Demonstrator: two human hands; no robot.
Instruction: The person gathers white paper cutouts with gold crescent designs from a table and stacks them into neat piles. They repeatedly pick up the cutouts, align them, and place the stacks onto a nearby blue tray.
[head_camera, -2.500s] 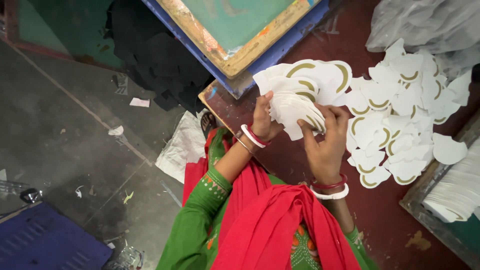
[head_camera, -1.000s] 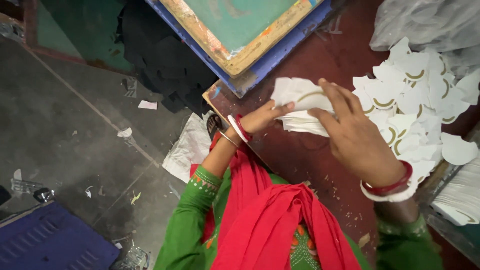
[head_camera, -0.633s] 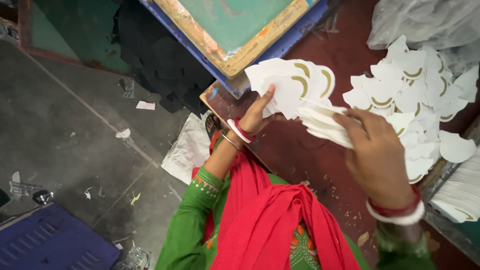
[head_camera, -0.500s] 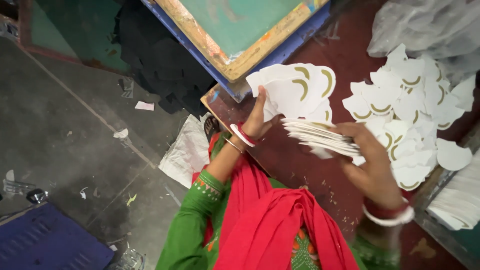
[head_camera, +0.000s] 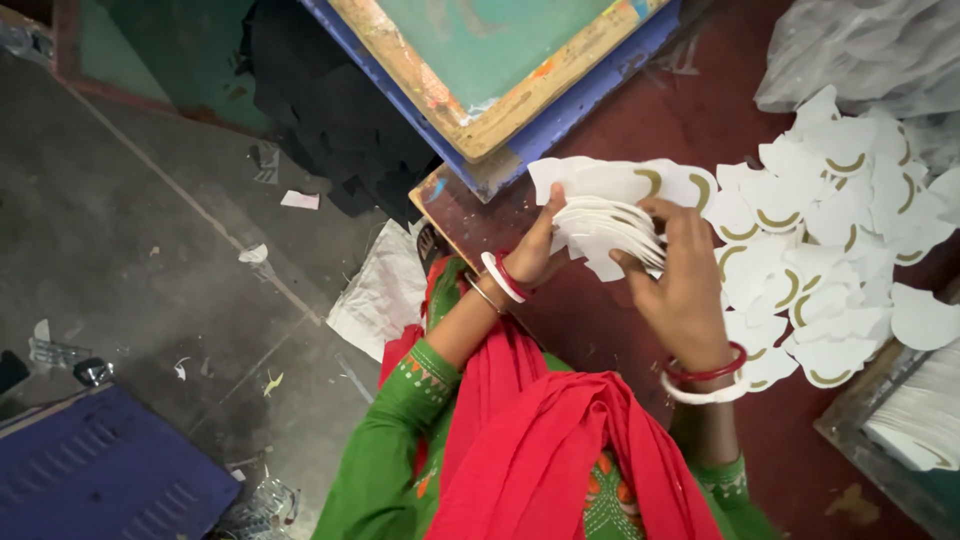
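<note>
Left hand (head_camera: 535, 250): fingers closed on the stack of white cut-outs (head_camera: 608, 232), holding it from the left edge.
Right hand (head_camera: 682, 285): fingers curled over the stack's right side, pinching the top sheets.
Stack: held up between both hands above the dark red bench (head_camera: 600, 330), a few printed pieces fanned out behind it.
Loose pile (head_camera: 830, 250): white shapes with gold arcs lay spread on the bench just right of the hands, overlapping.
Frame (head_camera: 500, 60): a wooden screen frame on a blue board sat beyond the stack.
Risk: the thin sheets looked slippery; a loose pinch could let some slide out and fall to the floor (head_camera: 150, 230), or mix with the pile.
</note>
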